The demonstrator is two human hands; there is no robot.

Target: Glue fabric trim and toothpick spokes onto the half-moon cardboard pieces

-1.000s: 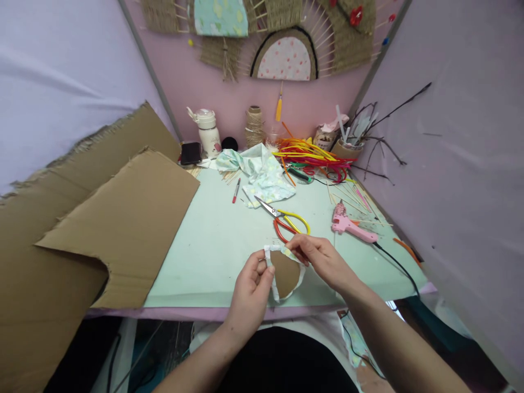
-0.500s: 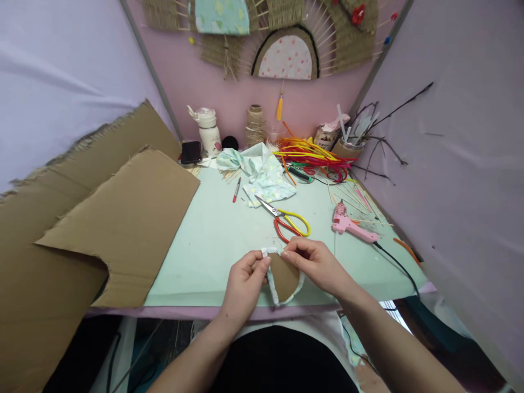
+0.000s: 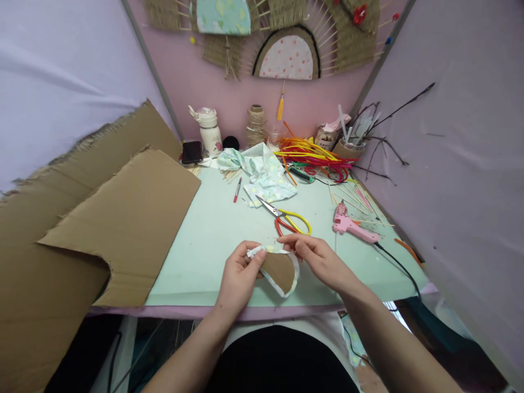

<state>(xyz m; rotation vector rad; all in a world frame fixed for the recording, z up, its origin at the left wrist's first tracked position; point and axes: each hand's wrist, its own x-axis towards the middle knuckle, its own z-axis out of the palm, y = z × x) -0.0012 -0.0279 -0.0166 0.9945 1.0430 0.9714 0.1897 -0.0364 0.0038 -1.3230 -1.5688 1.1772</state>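
Note:
A half-round piece of cardboard point(image 3: 279, 271), its rim wrapped in pale patterned cloth, is tilted above the front of the table. My left hand point(image 3: 241, 274) pinches its left corner between thumb and fingers. Over the piece's upper right edge, my right hand point(image 3: 314, 256) has its index finger stretched to the left and its other fingers partly bent. Whether that hand touches the cloth rim I cannot tell. Just beyond lie scissors point(image 3: 282, 214) with one red and one yellow handle, blades pointing away to the left.
Large cardboard sheets point(image 3: 131, 218) cover the left side. A pink glue gun point(image 3: 351, 224) with a black cord lies at right. Crumpled patterned cloth point(image 3: 268, 177), a pen point(image 3: 237, 190), colourful strips point(image 3: 315, 153), a twine spool point(image 3: 256, 126) and a white bottle point(image 3: 209, 134) are farther back.
The cardboard piece has turned and tipped, with its left corner moved left in my left hand. My right hand has let go its pinch on the top edge and stretched its index finger.

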